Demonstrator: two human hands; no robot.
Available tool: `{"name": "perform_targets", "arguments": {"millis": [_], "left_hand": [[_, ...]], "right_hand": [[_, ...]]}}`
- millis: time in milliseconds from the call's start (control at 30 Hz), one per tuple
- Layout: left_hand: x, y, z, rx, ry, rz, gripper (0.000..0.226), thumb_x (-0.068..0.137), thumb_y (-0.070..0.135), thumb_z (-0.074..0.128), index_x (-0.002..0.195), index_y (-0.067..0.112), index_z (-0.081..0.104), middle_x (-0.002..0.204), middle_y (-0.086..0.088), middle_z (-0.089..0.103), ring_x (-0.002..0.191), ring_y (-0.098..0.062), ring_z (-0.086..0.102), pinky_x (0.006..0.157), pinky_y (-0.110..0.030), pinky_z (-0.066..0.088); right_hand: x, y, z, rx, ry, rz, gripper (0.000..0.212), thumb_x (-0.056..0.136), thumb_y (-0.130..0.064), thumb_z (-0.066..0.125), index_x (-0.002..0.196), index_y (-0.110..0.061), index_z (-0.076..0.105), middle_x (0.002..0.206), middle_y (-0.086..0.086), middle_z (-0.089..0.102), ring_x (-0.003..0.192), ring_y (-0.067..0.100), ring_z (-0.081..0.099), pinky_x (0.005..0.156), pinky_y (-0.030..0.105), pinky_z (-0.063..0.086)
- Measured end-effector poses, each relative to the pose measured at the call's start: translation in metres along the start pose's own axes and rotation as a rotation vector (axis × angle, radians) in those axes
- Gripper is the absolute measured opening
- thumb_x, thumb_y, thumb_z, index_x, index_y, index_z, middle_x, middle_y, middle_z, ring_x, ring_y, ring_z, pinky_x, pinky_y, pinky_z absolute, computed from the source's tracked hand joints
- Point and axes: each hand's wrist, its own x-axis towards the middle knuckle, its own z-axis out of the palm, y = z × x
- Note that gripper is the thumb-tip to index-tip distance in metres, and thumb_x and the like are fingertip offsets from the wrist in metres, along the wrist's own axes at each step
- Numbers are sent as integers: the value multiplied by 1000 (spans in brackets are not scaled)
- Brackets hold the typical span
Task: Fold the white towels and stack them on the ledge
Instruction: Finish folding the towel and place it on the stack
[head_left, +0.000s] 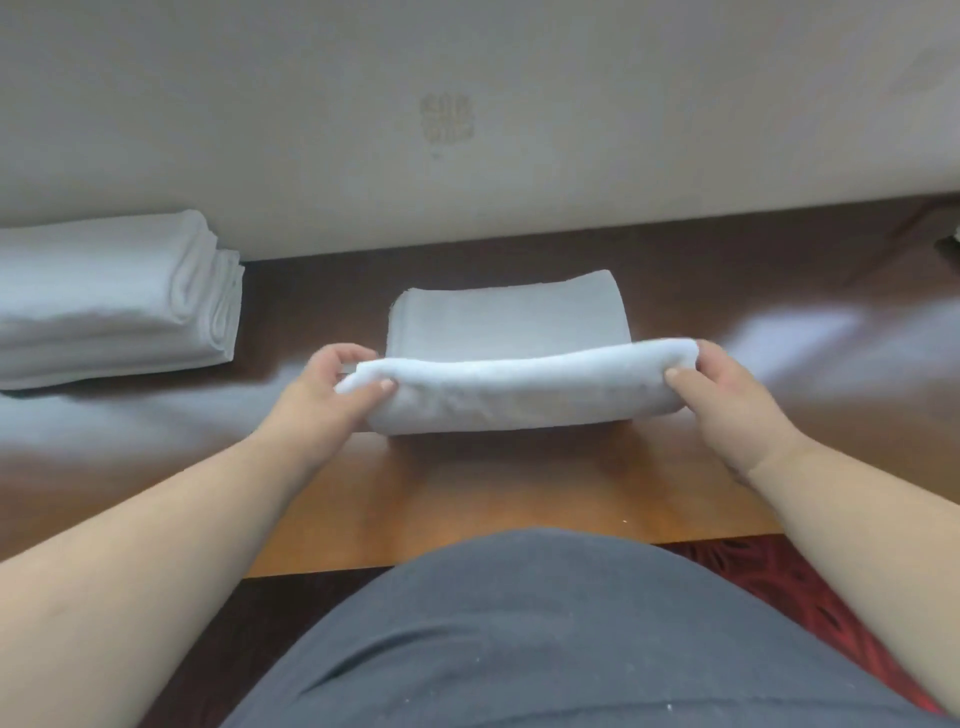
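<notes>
A white towel (514, 358) lies on the glossy wooden ledge (467, 493) in the middle of the view. Its near half is lifted and doubled over toward the far half, which lies flat. My left hand (332, 395) pinches the left end of the raised fold, thumb on top. My right hand (727, 395) pinches the right end the same way. A stack of folded white towels (114, 301) sits on the ledge at the far left, against the wall.
A pale wall (467, 104) runs along the back of the ledge. The ledge's front edge is just before my dark-clothed body (519, 623). Red patterned carpet (810, 597) shows at lower right. A dark object (950, 244) peeks in at the far right edge.
</notes>
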Motion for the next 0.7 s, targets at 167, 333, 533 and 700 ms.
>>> {"name": "perform_targets", "arguments": {"millis": [167,333,533,700], "left_hand": [[34,21,9,-459,72,-160,55,64,51,76,113,32,59,124,-3,58,107,-23,63,66,-46,59],[74,21,6,-569,41,-185,47,74,51,76,115,34,58,122,-1,65,105,-16,67,84,-37,55],[96,-3,14,-312,-260,-280,41,90,37,67,121,12,60,114,-6,71,99,-21,70,92,-44,52],[115,-3,32,-327,-69,-292,36,90,37,66,120,23,52,117,1,66,100,-21,67,85,-49,56]], "right_hand": [[43,-23,11,86,107,57,29,79,-63,52,100,-47,64,104,-18,70,105,9,64,90,35,50],[88,-34,25,42,210,117,30,79,-71,44,103,-56,53,103,-19,67,101,12,63,93,43,52],[127,-30,36,26,236,171,18,77,-70,44,90,-60,52,102,-14,66,98,15,65,90,43,53],[151,-31,40,-116,236,193,29,89,-62,36,107,-44,48,98,-10,62,87,12,59,77,34,44]]}}
